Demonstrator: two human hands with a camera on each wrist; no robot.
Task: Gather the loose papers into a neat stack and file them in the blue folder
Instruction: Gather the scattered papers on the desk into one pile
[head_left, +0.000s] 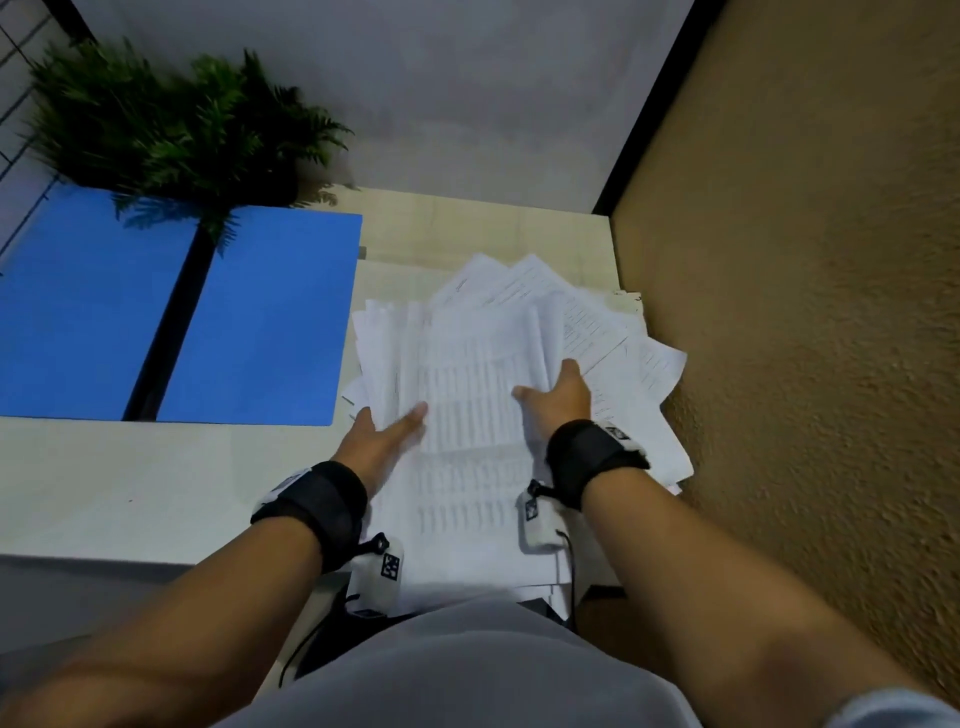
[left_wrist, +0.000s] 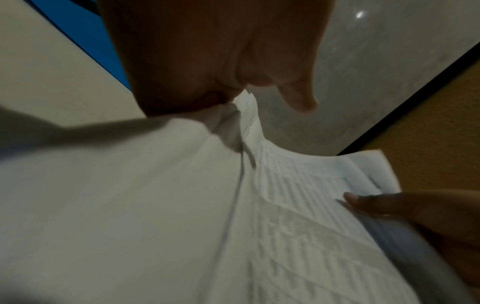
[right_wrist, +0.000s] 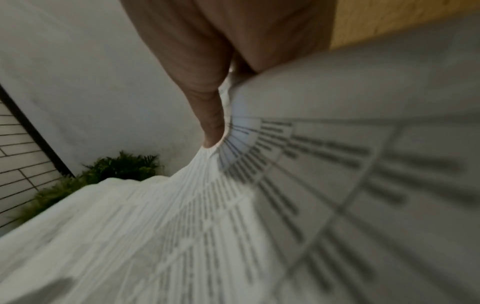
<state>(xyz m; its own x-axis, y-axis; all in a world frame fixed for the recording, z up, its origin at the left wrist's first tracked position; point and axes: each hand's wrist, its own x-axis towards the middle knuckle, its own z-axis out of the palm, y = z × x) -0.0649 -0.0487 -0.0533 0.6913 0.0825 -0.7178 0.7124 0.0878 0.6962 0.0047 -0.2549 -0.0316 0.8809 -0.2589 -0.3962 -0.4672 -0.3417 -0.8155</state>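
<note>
1. Head view: loose white printed papers (head_left: 483, 395) fanned in an untidy pile on the pale desk (head_left: 130, 483), hard against the textured tan wall (head_left: 805, 312) on the right.
2. Left hand (head_left: 387, 434) at the pile's left edge, right hand (head_left: 558, 397) at its right edge – each thumb on top of the sheets, fingers tucked beneath and out of sight.
3. Left wrist view: thumb and fingers closed on a lifted, curling edge of the printed sheets (left_wrist: 298, 195); the other hand's fingertips (left_wrist: 369, 202) visible gripping the far side.
4. Right wrist view: right hand (right_wrist: 215, 82) pinching a bunched fan of pages (right_wrist: 233, 205), print blurred.
5. Both hands therefore gripping the upper bundle, not lying flat on it; lower sheets seem to stay splayed on the desk toward the wall.
6. Key relation – open blue card folder (head_left: 260, 317), flat, black spine (head_left: 166, 317) running away from the body, lying to the left of the pile and just beside its left edge.
7. Left hand clearly nearer the folder; right hand farther, next to the wall.
8. Long axis of the held sheets roughly parallel to the folder's spine, so probably a sideways carry to the left with little turning.
9. Green fern plant (head_left: 171, 119) overhanging the folder's far edge – a likely snag only at the back.
10. Judged stage: gathering under way, stack not yet squared, nothing filed.
</note>
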